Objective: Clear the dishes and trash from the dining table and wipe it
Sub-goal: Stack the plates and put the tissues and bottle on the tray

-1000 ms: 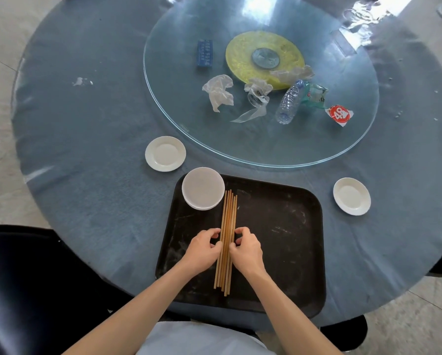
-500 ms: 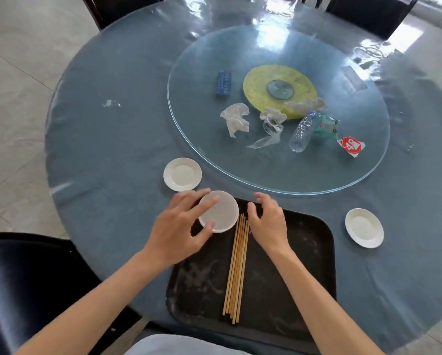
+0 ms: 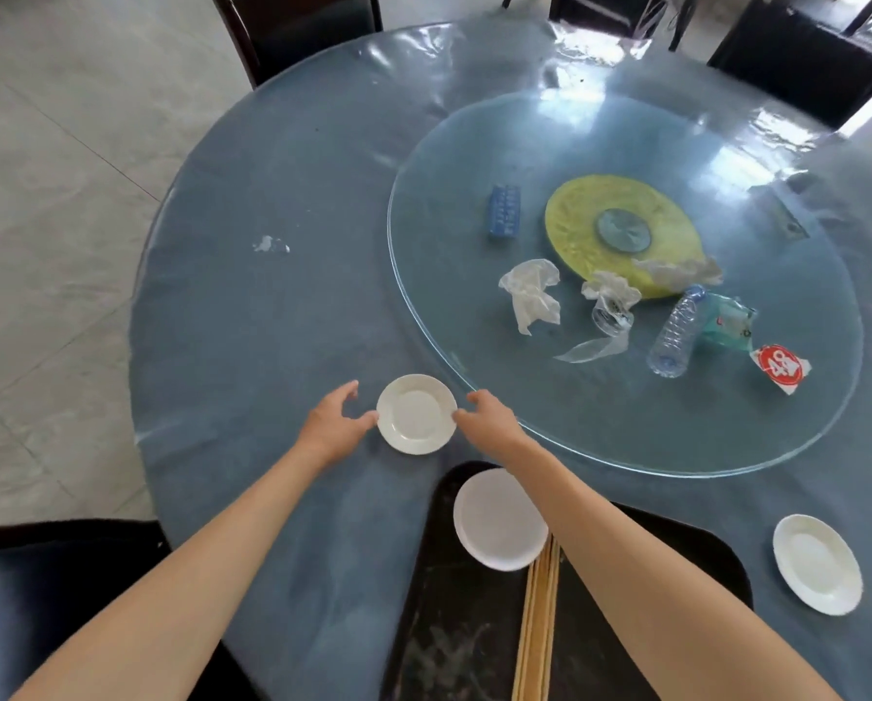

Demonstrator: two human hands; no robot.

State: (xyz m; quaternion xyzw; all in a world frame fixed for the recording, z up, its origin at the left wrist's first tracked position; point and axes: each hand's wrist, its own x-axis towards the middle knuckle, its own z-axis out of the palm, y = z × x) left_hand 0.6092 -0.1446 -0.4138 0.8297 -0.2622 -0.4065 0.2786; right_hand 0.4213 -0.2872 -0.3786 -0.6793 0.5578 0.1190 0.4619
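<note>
A small white plate (image 3: 416,413) lies on the blue round table (image 3: 272,346), just outside the glass turntable. My left hand (image 3: 335,422) touches its left rim with spread fingers. My right hand (image 3: 487,419) touches its right rim. Neither hand has lifted it. Nearer to me, a black tray (image 3: 454,624) holds a stack of white plates (image 3: 499,518) and a bundle of wooden chopsticks (image 3: 537,624). Another small white plate (image 3: 817,570) sits on the table at the right.
The glass turntable (image 3: 626,437) carries crumpled plastic wrappers (image 3: 532,293), a clear bottle (image 3: 674,331), a blue packet (image 3: 505,212), a red-and-white wrapper (image 3: 780,367) and a yellow disc (image 3: 621,232). A scrap (image 3: 270,244) lies far left. Dark chairs stand around the table.
Both hands left the tray and the stacked plates and reached forward-left to the lone small plate. The view swung left and closer.
</note>
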